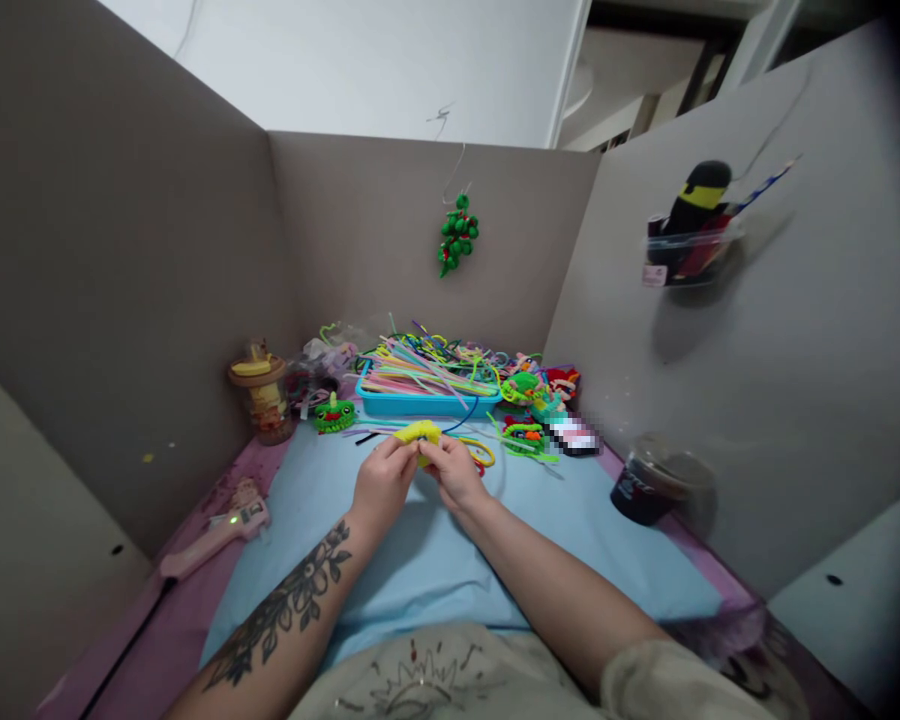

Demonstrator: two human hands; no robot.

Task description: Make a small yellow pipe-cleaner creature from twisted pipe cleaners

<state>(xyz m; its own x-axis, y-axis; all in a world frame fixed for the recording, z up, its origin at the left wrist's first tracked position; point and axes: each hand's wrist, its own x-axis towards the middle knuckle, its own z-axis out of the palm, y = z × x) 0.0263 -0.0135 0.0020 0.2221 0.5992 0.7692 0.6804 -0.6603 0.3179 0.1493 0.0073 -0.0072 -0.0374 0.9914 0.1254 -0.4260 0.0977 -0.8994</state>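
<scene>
Both hands meet over the middle of the blue cloth, pinching a yellow pipe-cleaner piece [420, 431] between them. My left hand [386, 482] grips its left side with thumb and fingers closed. On the other side my right hand [456, 470] is closed on it too, thumb toward the middle. The fingers cover part of the piece, so its full shape is hidden. Just beyond lie loose pipe cleaners, among them a yellow loop [484, 452]. A green pipe-cleaner frog-like figure [334, 413] sits to the left, and another green figure [525, 436] lies to the right.
A blue tray [427, 404] heaped with pipe cleaners stands behind my hands. Left are a pink glue gun [225, 537] with a cord and a lidded cup [261, 395]. A phone [574, 435] and a dark tub [645, 490] are right. Grey panels [412, 220] enclose the table.
</scene>
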